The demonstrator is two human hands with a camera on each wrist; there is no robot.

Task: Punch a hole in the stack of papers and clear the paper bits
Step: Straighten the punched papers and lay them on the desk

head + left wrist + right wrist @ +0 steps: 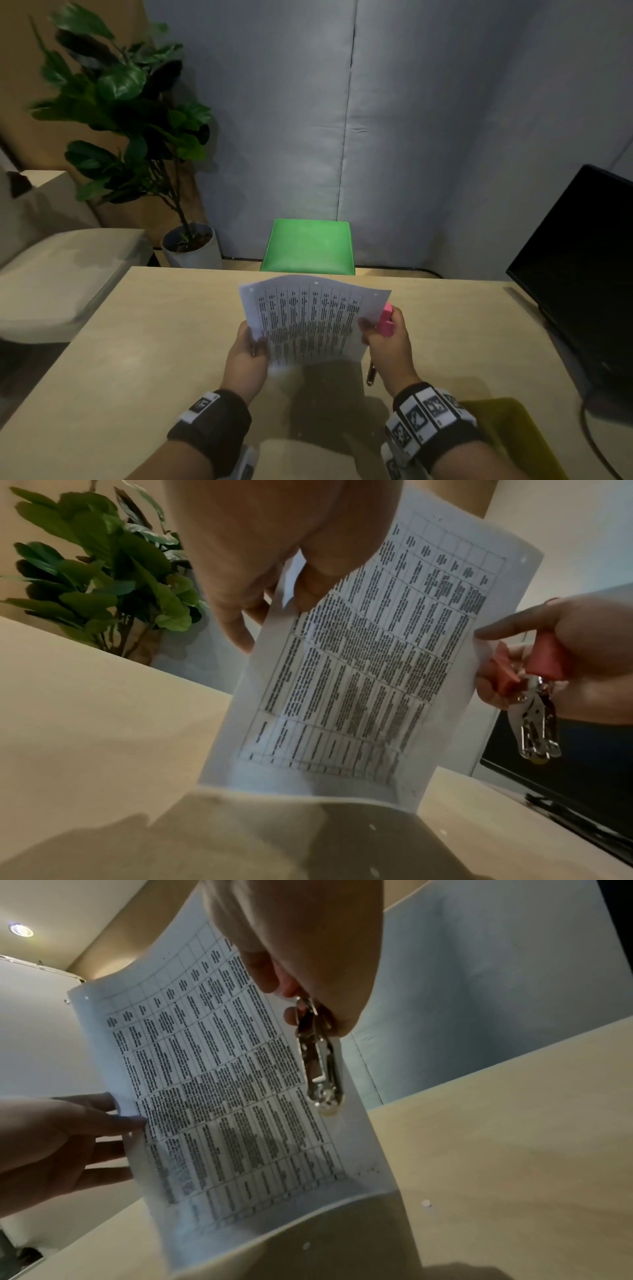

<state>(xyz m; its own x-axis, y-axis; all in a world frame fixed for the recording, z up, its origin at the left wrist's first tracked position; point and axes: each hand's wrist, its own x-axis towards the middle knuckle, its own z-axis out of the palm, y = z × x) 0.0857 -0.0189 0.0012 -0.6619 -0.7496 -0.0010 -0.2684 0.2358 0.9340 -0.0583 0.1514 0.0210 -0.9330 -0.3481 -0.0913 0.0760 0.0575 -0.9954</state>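
A stack of printed papers stands upright on its bottom edge on the beige table, with small holes near its top edge. My left hand pinches the stack's left side. My right hand holds a pink-handled hole punch and touches the stack's right edge with thumb and finger. The punch's metal head hangs down below that hand. Small white paper bits lie on the table beside the stack.
A black monitor stands at the table's right with its cable. A green chair sits beyond the far edge, a potted plant at the back left. A yellow object lies near my right forearm.
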